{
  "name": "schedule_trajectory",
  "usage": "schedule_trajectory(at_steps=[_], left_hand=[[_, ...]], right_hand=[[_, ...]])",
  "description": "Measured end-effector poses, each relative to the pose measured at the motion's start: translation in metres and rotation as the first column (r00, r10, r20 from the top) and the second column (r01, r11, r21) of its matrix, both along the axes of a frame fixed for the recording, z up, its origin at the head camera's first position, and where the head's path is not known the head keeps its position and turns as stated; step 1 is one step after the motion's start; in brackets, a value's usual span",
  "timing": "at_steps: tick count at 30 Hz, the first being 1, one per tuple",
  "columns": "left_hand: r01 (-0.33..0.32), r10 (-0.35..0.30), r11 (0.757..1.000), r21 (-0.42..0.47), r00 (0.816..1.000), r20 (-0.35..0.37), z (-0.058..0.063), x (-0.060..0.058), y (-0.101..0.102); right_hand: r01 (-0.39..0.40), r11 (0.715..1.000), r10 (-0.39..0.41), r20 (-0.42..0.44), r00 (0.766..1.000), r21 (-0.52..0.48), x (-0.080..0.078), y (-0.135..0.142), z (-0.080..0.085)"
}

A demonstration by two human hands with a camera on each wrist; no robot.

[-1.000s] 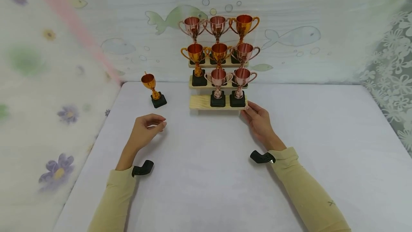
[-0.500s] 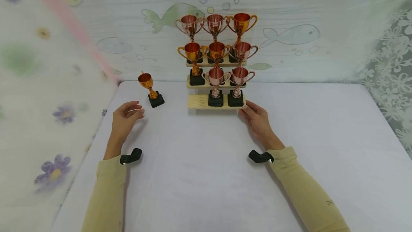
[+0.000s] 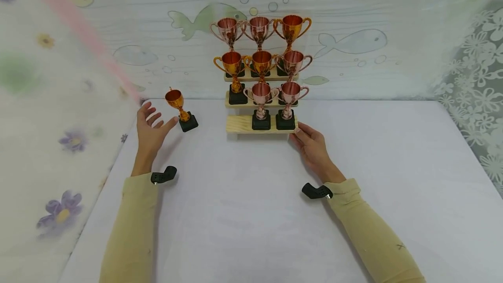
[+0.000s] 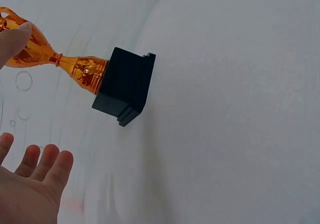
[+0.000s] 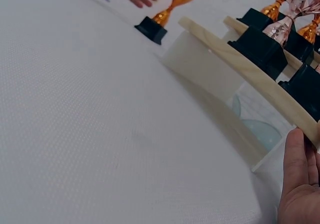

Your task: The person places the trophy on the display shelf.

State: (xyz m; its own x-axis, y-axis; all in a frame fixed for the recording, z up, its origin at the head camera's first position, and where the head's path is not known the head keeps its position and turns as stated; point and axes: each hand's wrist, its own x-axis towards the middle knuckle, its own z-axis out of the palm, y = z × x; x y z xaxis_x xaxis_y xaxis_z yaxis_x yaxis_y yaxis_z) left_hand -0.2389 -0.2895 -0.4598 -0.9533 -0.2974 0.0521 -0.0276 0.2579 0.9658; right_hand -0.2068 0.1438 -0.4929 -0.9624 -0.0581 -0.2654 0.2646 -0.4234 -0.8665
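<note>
A gold trophy cup on a black base stands alone on the white table, left of the stand. My left hand is spread beside it, fingers apart on its left and thumb overlapping its stem in the head view. In the left wrist view the thumb lies across the cup of the gold trophy, while the other fingers are well away. My right hand holds the right end of the three-tier wooden stand at its lowest shelf. In the right wrist view, fingers reach under that shelf.
Pink trophies occupy the middle and right of the lowest shelf; its left part is bare wood. Gold and pink trophies fill both upper tiers. A fish-patterned curtain hangs behind the table, and a flowered one at the left.
My left hand has moved left and then forward to the gold trophy, its fingers spreading apart. The right hand keeps its hold on the stand. The head view has shifted slightly.
</note>
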Motion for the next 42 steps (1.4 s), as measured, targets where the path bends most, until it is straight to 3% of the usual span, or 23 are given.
schedule_trajectory(at_steps=[6,15,25,35,42], left_hand=[[0.062,-0.061,0.997,0.041,0.998,-0.025,0.016,-0.006,0.016],[0.032,-0.004,0.979,0.203,0.991,-0.135,0.014,-0.011,0.038],[0.049,0.054,0.959,0.279,0.936,-0.349,0.012,-0.016,0.056],[-0.111,0.198,0.969,0.219,0.882,-0.429,-0.008,-0.026,0.055],[-0.105,0.184,0.976,0.191,0.868,-0.462,-0.004,-0.019,0.057]], right_hand=[[0.006,1.0,-0.006,-0.003,1.0,-0.004,-0.001,0.001,-0.001],[0.019,1.0,-0.019,-0.001,1.0,-0.005,-0.001,-0.001,-0.001],[0.018,1.0,-0.018,-0.003,1.0,-0.003,0.0,-0.001,0.001],[0.021,1.0,-0.021,0.003,1.0,0.005,0.002,-0.003,0.002],[0.025,1.0,-0.025,0.014,1.0,-0.002,0.001,-0.003,0.003]])
